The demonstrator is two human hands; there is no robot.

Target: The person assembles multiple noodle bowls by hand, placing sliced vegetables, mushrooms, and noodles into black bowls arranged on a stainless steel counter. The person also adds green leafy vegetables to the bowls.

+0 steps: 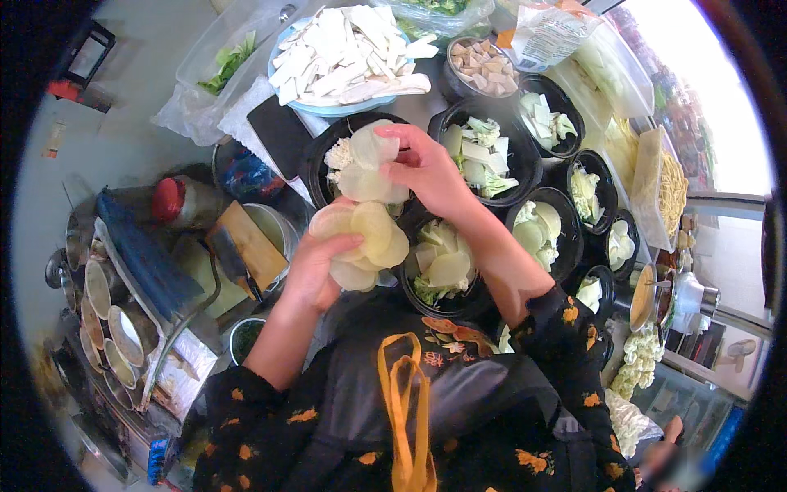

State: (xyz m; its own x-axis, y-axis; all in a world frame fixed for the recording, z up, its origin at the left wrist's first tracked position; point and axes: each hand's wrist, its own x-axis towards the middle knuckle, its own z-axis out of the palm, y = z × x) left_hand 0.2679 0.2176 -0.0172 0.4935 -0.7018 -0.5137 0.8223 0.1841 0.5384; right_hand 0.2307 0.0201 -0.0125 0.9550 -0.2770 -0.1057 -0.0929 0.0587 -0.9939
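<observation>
My left hand (316, 262) is closed on a fanned stack of thin, round, pale yellow potato slices (373, 234). Just beyond it, my right hand (422, 164) pinches thin whitish slices (373, 152) between thumb and fingers. These slices hang over a black bowl (316, 164), where white cauliflower bits (337, 156) show at the left; its other contents are hidden. Close to my right forearm stands another black bowl (426, 307) with pale slices and green-stemmed cauliflower. Farther right, a larger black bowl (525, 184) holds cauliflower and white strips.
Several smaller black bowls, among them one with pale pieces (586, 193), crowd the right. At the back stand a blue basin (344, 107) heaped with white strips and a metal bowl (449, 82) of tan chunks. A knife (234, 254) lies on a wooden board (258, 250) at left.
</observation>
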